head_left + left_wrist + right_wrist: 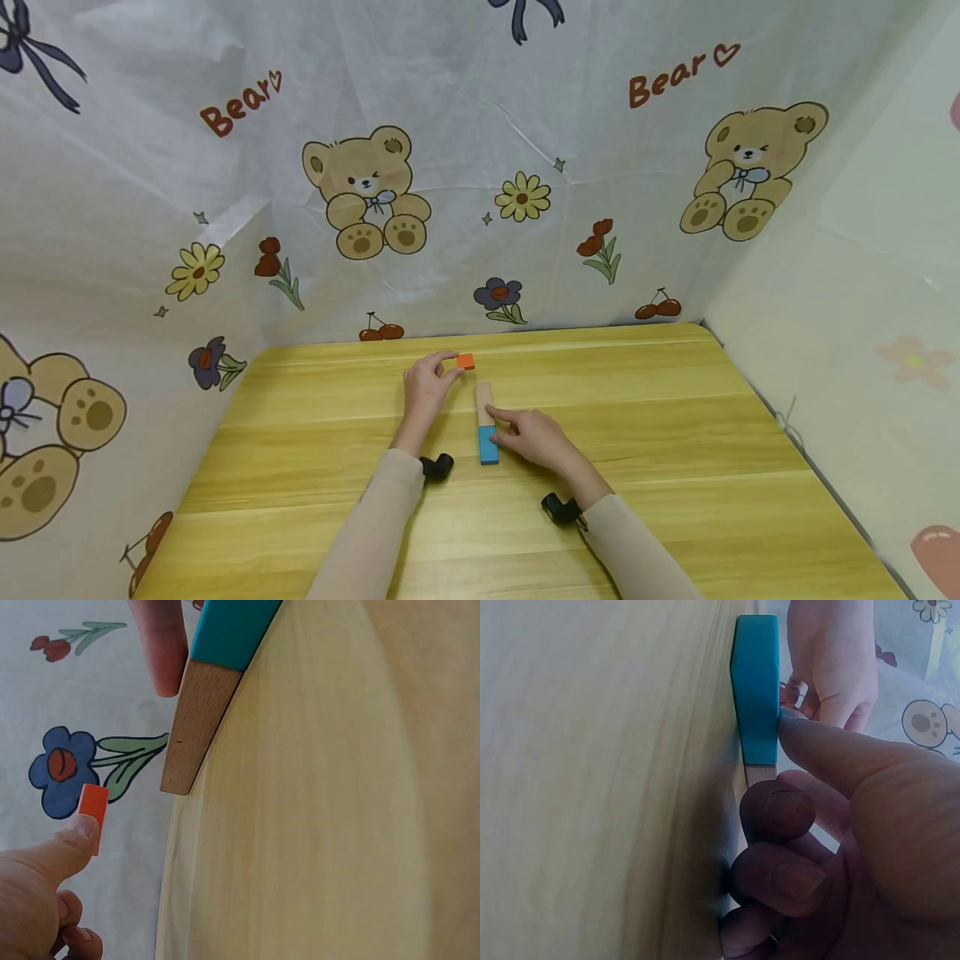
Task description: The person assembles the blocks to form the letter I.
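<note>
My left hand (427,387) pinches a small orange block (465,362) between thumb and forefinger, beyond the other blocks. In the left wrist view the thumb covers part of the orange block (94,799). A plain wooden block (484,400) and a blue block (488,450) lie end to end on the table, the blue one nearer me. My right hand (536,437) reaches over them from the right. Its forefinger is at the wooden block and its thumb touches the blue block (757,690); the other fingers (780,881) are curled beneath the palm.
The blocks lie on a wood-grain table (660,450). A white cloth (465,100) printed with bears and flowers hangs behind its far edge. Black wrist devices (558,508) sit at both sleeves. A thin cord (787,417) hangs by the right edge.
</note>
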`<state>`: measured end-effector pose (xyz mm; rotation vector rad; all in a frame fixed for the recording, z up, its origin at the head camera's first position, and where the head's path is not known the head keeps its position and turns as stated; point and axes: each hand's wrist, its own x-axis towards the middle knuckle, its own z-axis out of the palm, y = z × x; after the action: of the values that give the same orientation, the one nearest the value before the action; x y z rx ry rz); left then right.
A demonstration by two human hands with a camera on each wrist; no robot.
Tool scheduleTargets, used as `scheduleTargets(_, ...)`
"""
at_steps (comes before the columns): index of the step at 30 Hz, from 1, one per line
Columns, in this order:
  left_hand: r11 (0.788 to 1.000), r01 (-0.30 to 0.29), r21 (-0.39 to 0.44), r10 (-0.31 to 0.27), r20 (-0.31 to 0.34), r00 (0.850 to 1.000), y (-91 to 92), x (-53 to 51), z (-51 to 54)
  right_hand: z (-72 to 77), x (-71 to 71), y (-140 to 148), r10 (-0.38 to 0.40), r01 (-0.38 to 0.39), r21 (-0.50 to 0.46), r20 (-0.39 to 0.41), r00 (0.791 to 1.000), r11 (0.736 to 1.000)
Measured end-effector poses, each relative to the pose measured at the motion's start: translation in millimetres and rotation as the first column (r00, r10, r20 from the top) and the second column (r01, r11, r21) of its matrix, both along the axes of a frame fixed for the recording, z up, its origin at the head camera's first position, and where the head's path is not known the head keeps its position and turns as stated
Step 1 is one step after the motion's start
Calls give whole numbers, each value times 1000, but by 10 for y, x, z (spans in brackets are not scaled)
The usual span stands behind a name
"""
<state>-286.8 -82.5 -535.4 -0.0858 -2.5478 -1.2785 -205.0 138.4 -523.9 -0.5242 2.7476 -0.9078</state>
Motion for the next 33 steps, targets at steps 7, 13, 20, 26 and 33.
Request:
scheduleTargets(7,1000,-2,23,2,18,1000,35,18,15,-12,10,8,-6,5,14,15,1000,1000)
scheduleTargets(13,1000,-9,2,9,23,1000,65,23,-29,-18,39,15,-9,8,5,23,1000,1000)
scheduleTargets(20,999,10,30,-11,27,1000,94,9,-34,-31,36,2,-10,10,-8,8,1000,1000)
scheduleTargets(26,1000,10,7,-10,34,999,111,-21,-45,-34,22,-1,-4,4,0,-12,1000,1000)
scheduleTargets(33,999,25,-29,-24,32,999,123,-60,-58,-10,2,-3,-1,0,-3,-19,1000,1000)
